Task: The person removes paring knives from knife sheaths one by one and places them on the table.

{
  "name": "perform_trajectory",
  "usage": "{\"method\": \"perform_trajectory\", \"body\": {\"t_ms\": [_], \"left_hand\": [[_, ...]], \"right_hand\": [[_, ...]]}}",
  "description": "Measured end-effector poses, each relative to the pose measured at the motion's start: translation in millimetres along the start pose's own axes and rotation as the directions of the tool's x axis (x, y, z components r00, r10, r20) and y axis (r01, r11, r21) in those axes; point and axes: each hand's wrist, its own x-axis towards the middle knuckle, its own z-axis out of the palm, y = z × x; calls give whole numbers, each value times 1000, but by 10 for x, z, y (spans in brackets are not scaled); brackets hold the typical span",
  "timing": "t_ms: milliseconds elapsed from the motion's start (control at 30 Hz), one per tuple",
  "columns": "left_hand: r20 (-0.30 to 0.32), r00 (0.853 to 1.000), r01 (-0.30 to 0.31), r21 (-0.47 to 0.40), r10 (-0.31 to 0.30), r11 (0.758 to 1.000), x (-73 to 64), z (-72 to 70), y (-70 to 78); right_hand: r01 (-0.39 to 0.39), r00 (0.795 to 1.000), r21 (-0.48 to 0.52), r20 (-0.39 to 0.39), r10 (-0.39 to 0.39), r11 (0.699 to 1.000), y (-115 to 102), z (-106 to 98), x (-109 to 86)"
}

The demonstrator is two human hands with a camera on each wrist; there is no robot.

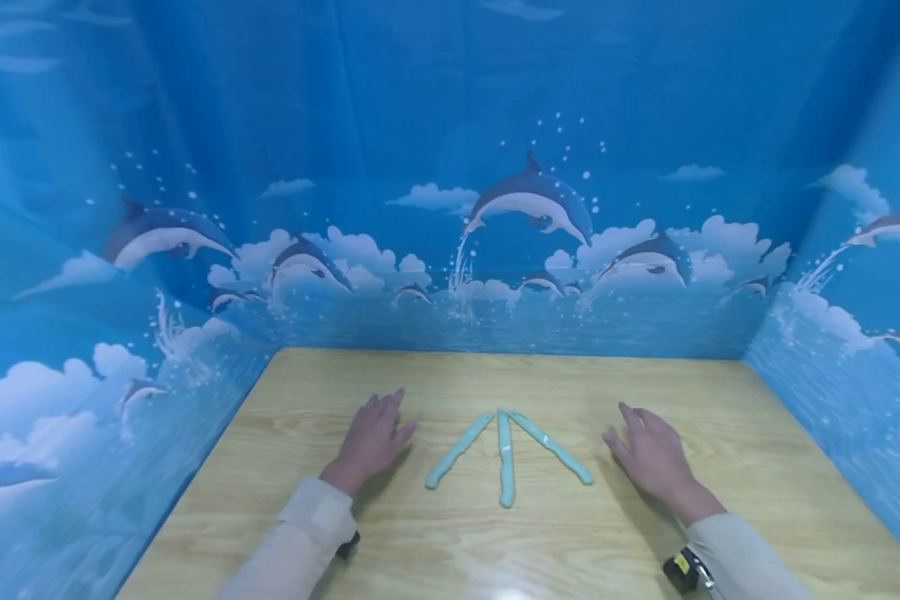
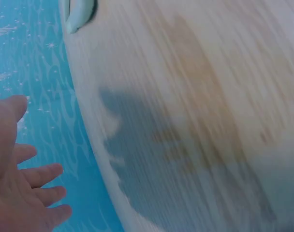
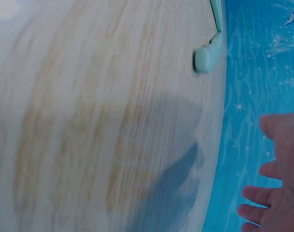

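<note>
Three mint-green knives lie fanned out on the wooden table, their narrow ends close together at the far side. The left knife (image 1: 459, 451) slants toward my left hand (image 1: 370, 437), which hovers beside it with fingers spread and nothing held. Pointing straight toward me is the middle knife (image 1: 506, 458). The right knife (image 1: 552, 448) angles toward my right hand (image 1: 651, 451), also empty, its fingers extended. A green handle end (image 2: 80, 15) shows at the top of the left wrist view, and another handle end (image 3: 205, 58) appears in the right wrist view.
The wood-grain tabletop (image 1: 555, 550) is bordered at the back and sides by a blue curtain (image 1: 435, 108) printed with dolphins and clouds. A dark device (image 1: 682, 571) is strapped at the right wrist. Both hands cast shadows on the wood.
</note>
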Motion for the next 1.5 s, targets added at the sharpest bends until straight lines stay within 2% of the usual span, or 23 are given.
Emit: {"method": "perform_trajectory", "body": {"t_ms": [200, 433, 600, 767, 867, 1067, 1200, 1400, 1500], "left_hand": [[-3, 1000, 14, -138, -14, 990, 34, 25, 103], [19, 999, 49, -205, -47, 977, 23, 6, 227], [26, 999, 47, -302, -41, 952, 46, 6, 288], [-1, 1000, 26, -374, -29, 927, 87, 41, 350], [-2, 999, 43, -451, -49, 892, 103, 62, 411], [61, 992, 128, -591, -114, 796, 146, 140, 555], [62, 988, 146, -630, -138, 763, 160, 192, 641], [62, 989, 145, -618, -137, 773, 146, 241, 765], [60, 990, 138, -624, -129, 769, 147, 272, 826]], "right_hand": [[13, 1000, 1, -1, -13, 1000, -77, 19, 8], [24, 1000, 18, -6, -24, 1000, -167, 61, 6], [38, 999, 28, -15, -38, 999, -220, 69, 0], [40, 999, 47, -10, -40, 998, -246, 88, 1], [43, 999, 57, -5, -43, 997, -254, 104, 7], [39, 999, 72, -4, -39, 997, -288, 139, 7], [52, 999, 83, -13, -51, 995, -324, 164, 5], [57, 998, 102, -15, -55, 993, -371, 190, 8], [50, 999, 109, -1, -51, 993, -382, 207, 12]]}}
